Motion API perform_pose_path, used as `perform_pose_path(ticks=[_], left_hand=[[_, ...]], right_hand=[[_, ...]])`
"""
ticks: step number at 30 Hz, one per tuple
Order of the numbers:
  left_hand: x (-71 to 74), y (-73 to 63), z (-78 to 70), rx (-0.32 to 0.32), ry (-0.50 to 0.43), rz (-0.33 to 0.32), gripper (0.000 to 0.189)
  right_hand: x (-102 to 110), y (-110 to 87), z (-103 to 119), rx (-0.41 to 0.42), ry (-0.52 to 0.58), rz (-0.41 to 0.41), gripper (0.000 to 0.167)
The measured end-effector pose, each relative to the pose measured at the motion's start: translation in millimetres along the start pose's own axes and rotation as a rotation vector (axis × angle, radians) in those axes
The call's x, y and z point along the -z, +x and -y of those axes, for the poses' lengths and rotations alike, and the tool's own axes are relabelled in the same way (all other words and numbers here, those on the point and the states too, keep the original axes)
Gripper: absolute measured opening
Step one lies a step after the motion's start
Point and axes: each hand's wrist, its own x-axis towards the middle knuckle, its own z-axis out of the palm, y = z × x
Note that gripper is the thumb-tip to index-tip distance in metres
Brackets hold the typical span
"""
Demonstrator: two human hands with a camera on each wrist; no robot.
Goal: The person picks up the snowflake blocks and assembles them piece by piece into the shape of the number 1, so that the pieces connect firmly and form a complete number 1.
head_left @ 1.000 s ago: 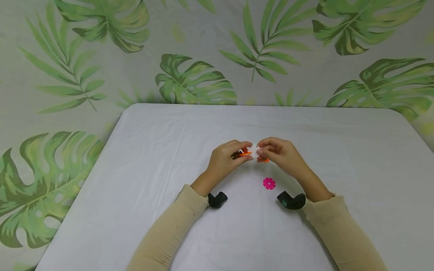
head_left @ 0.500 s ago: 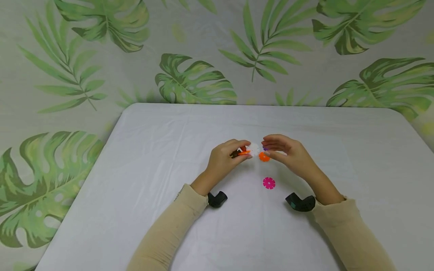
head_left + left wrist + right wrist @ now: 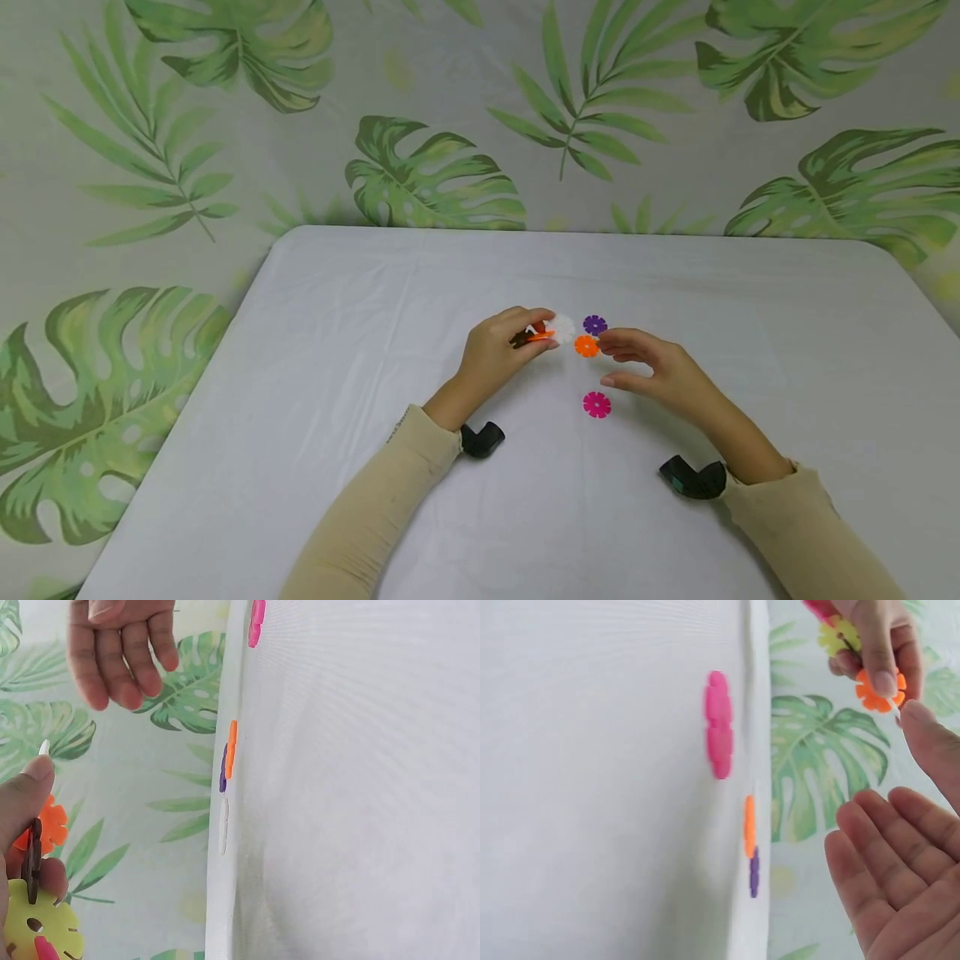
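Left hand (image 3: pixel 498 348): thumb and fingers pinch a joined cluster (image 3: pixel 542 337) of slotted discs. The left wrist view shows the held orange disc (image 3: pixel 52 825) between thumb and fingers, with a white piece (image 3: pixel 45 747) protruding past the thumb tip. A brown disc (image 3: pixel 31 874), seen edge-on, links the orange disc to a yellow disc (image 3: pixel 60 924), in which a pink piece (image 3: pixel 46 949) is set.

Right hand (image 3: pixel 663 372): fingers loosely extended, thumb spread apart from them. In the head view its fingertips meet the outline of a loose orange disc (image 3: pixel 586 347); the right wrist view shows the hand raised clear of it.

Four loose discs lie flat on the tabletop (image 3: pixel 360 333), between the hands. The white disc (image 3: pixel 564 331) is just beyond the left fingertips; the purple disc (image 3: pixel 595 325), nearest the far edge of the four, adjoins the orange; the pink disc (image 3: pixel 597 405) lies apart, farthest from that edge.

Outermost: beige sleeves (image 3: pixel 360 508), black wrist devices (image 3: pixel 482 440), and leaf-print cloth (image 3: pixel 435 83) behind the tabletop's far edge and rounded far corners.
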Motion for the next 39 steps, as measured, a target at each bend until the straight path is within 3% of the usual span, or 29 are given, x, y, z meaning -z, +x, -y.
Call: perform_pose_path(ticks=[9, 16, 26, 33, 39], left_hand=[[0.6, 0.0, 0.3, 0.005, -0.001, -0.001, 0.038], [0.6, -0.3, 0.0, 0.003, 0.009, -0.006, 0.039], [1.8, 0.4, -0.8, 0.009, 0.019, -0.006, 0.038], [0.5, 0.4, -0.3, 0.013, 0.003, -0.005, 0.038], [0.7, 0.0, 0.7, 0.002, 0.016, -0.003, 0.038]], right_hand=[[-10, -8.4, -14, -0.053, 0.064, 0.110, 0.048], [-16, -10.0, -26, -0.067, 0.015, 0.167, 0.046], [-21, -9.2, -32, 0.023, -0.068, 0.177, 0.030], [-20, -10.6, -30, -0.020, 0.044, 0.174, 0.023], [-16, -8.9, -26, -0.034, 0.043, 0.120, 0.020]])
